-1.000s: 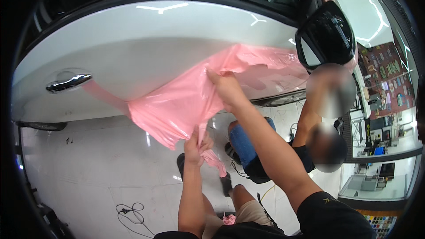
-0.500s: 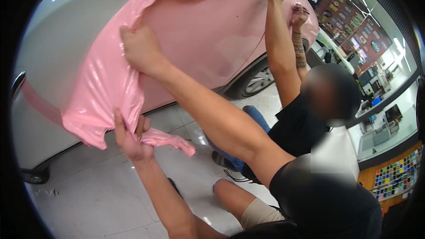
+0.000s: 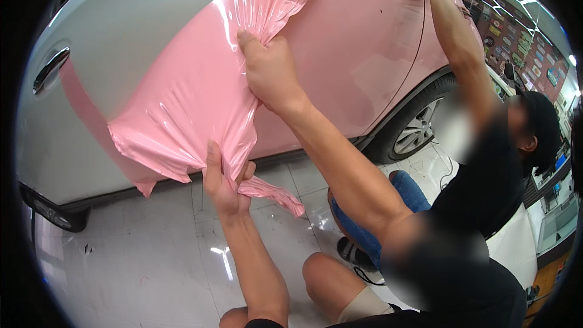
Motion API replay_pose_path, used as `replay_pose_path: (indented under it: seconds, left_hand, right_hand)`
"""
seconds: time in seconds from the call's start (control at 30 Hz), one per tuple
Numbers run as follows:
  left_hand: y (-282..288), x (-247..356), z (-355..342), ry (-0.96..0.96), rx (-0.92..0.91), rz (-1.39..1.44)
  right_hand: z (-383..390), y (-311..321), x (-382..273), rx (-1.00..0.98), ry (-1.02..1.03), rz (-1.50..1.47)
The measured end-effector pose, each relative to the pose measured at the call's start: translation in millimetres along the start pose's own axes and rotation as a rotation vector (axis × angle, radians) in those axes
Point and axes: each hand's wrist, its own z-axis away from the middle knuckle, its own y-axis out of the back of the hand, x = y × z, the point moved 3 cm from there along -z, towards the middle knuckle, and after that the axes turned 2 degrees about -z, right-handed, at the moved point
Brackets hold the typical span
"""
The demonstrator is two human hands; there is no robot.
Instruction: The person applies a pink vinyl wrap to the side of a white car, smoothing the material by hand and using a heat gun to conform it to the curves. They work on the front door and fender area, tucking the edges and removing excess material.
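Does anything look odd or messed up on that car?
Yes: the pink film is creased and bunched between the right hand and left hand, with a crumpled tail trailing past the left. A small dark speck also interrupts the door's smooth pink area; it's too tiny to identify.

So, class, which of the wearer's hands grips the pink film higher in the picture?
The right hand grips the pink film higher; the left hand holds it lower, where a twisted strip trails.
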Motion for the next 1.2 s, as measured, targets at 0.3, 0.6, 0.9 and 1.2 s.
replay_pose_path:
  seconds: [0.3, 0.6, 0.9, 1.2]
  left_hand:
    - [10, 2, -7, -0.017, -0.185, 0.027]
    - [-53, 170, -28, 0.114, -0.484, 0.345]
    - [-82, 252, 28, -0.411, 0.529, -1.486]
    - [-277, 67, -147, -0.835, -0.108, -2.321]
  right_hand:
    - [-4, 29, -4, -0.273, -0.127, -0.169]
    - [-94, 102, -100, 0.306, 1.053, 1.008]
    - [-141, 82, -102, -0.297, 0.673, 0.923]
    - [-143, 71, -117, -0.366, 0.506, 0.978]
